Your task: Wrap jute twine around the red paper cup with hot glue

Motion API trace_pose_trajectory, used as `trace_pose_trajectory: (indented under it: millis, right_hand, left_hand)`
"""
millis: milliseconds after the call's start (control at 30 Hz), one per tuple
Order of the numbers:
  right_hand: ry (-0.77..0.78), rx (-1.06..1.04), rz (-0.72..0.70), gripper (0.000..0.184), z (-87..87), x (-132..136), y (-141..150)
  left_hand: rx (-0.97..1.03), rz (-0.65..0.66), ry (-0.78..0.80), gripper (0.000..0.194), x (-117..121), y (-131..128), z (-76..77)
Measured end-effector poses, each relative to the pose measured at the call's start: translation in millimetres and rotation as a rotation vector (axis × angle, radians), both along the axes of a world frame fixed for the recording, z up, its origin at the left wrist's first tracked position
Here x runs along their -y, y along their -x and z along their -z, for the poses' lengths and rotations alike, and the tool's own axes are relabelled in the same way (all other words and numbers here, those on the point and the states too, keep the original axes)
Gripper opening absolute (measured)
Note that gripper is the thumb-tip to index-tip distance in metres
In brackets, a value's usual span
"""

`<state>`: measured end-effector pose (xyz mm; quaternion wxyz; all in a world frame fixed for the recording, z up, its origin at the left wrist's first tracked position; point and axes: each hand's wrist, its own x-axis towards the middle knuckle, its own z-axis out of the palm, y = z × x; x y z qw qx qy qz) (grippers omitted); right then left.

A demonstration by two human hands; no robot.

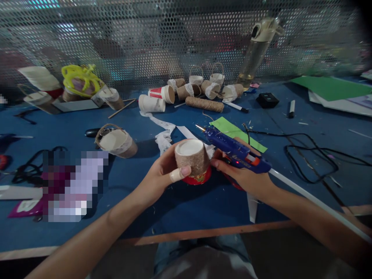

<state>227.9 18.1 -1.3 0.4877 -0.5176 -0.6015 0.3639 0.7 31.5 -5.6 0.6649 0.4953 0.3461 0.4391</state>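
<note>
My left hand (165, 168) is closed around a paper cup (192, 157) wrapped in brown twine, bottom up, its red printed part still bare at the lower end. A strip of tape or bandage circles my left thumb. In my right hand (247, 180) is a blue glue gun (232, 149), its metal nozzle pointing left and away, a long white glue stick trailing from its back. A small red light glows on its body. The right fingertips come close to the cup's side; whether they touch it is hard to tell. White lace ribbon (164, 135) lies behind the cup.
Twine-wrapped cup baskets (117, 142) stand at left and at the back. A twine roll (205, 104), paper cups (152, 104), green paper (238, 133) and a water bottle (255, 52) are behind. Black cable (308, 155) loops at right. A perforated metal screen (174, 42) bounds the table.
</note>
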Motion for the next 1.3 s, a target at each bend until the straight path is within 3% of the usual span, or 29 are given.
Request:
trace_pose_trajectory:
  millis: [467,700,967,1100,1300]
  right_hand:
    - [0.007,-0.045,-0.036,0.016,0.9,-0.4,-1.5]
    - [-0.033,-0.045,-0.081,0.016,0.6,3.0,-3.6]
    - [-0.094,0.018,-0.092,0.025,12.2,4.4,-6.9]
    - [-0.16,0.034,-0.12,0.025,12.2,4.3,-7.0]
    - [-0.123,-0.044,-0.127,0.023,12.4,1.6,-7.8]
  left_hand:
    - [0.063,0.024,0.004,0.047,0.5,-1.1,-0.9]
    - [0.02,0.052,0.038,0.054,0.8,3.5,1.0]
    - [-0.018,0.119,0.034,0.07,2.5,5.5,8.8]
    - [-0.059,0.071,0.005,0.065,1.5,4.7,10.0]
    - [0.017,-0.008,0.065,0.064,1.4,3.8,3.5]
